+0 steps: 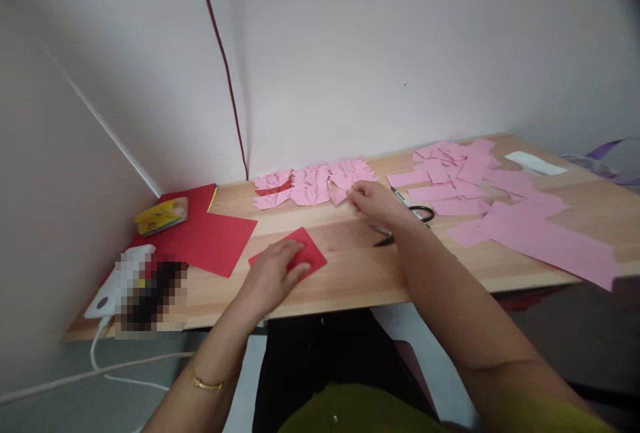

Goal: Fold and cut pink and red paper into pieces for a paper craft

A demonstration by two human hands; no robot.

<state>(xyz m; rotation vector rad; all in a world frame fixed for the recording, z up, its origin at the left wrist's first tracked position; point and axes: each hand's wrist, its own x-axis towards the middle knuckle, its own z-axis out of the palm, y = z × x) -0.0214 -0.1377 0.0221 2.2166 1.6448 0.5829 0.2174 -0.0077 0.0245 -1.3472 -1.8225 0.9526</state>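
My left hand [275, 270] lies with its fingers spread on a small red paper square [313, 253] near the table's front edge. Farther back, my right hand [367, 200] pinches a small pink paper piece [339, 194] at the right end of the cut pink papers [310, 186]. These papers have jagged edges and stand in rows near the wall, with a red strip [273, 188] among those on the left. Scissors [423, 213] with black handles lie just right of my right hand, partly hidden behind my wrist.
Many loose pink strips [470, 170] and a larger pink sheet [550, 243] cover the right side. Large red sheets [215, 243], a yellow packet [163, 216] and a white device [120, 283] with a cable are at left. A white strip [535, 162] lies at the back right.
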